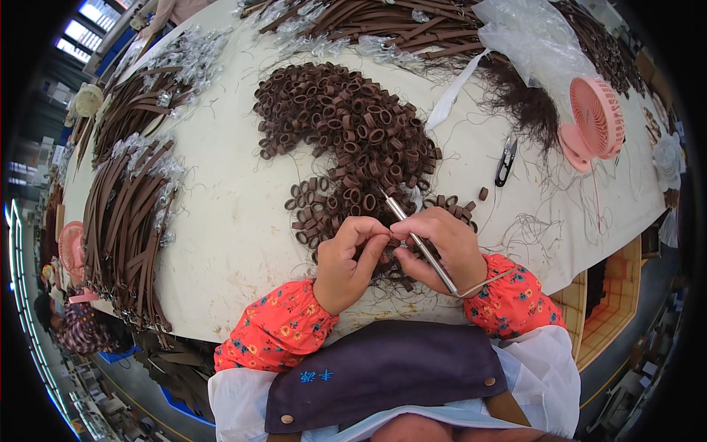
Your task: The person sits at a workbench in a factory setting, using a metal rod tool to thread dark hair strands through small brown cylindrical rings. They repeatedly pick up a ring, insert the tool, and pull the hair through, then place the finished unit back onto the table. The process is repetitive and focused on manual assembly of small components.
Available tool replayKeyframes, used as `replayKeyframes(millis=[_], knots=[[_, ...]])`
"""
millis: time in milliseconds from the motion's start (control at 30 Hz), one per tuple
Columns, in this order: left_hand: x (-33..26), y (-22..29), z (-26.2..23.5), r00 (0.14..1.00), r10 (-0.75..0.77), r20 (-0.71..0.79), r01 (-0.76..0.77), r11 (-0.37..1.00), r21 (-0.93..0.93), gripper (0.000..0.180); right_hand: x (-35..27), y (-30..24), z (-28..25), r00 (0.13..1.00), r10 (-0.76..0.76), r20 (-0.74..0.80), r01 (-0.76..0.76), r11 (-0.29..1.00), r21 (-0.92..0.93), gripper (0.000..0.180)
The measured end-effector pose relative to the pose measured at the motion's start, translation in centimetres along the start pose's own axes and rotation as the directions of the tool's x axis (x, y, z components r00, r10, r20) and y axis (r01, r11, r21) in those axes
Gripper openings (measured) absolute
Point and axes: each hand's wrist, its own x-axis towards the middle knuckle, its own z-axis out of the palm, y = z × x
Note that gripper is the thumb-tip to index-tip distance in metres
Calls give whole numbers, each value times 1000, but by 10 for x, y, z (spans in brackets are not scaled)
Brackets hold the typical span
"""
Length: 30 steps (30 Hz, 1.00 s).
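My left hand [350, 258] pinches a small brown leather loop at its fingertips, close to the table's near edge. My right hand [442, 247] holds a slim metal tool [420, 243] that slants up and to the left, its tip near the loop. The two hands touch at the fingertips. Just beyond them lies a big pile of brown leather loops [346, 125]. Thin loose threads lie under and around the hands.
Bundles of brown straps [129, 214] lie at the left and along the far edge of the white table [221, 228]. Black thread snips [506, 158] and a pink fan [593, 121] sit to the right. A clear plastic bag [523, 37] lies beyond.
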Motion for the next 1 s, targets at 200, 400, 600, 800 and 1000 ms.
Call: replayKeyframes(millis=[200, 400, 600, 800, 1000], knots=[[7, -1, -5, 984, -134, 122, 172, 899, -402, 16, -4, -1, 3, 990, 109, -86, -100, 990, 101, 38], [6, 2, 2, 971, -162, 178, 221, 891, -395, 21, -6, 0, 7, 971, 172, -163, -139, 970, 197, 34], [8, 1, -8, 935, -263, 240, 324, 909, -263, 13, -7, 0, 8, 966, 210, -152, -181, 966, 182, 34], [7, 6, -8, 963, -181, 199, 200, 976, -83, 13, -9, -2, 7, 924, 380, -37, -335, 854, 398, 33], [3, 2, -4, 987, -115, 115, 126, 987, -98, 11, -8, 0, 4, 882, 462, 99, -435, 712, 550, 36]])
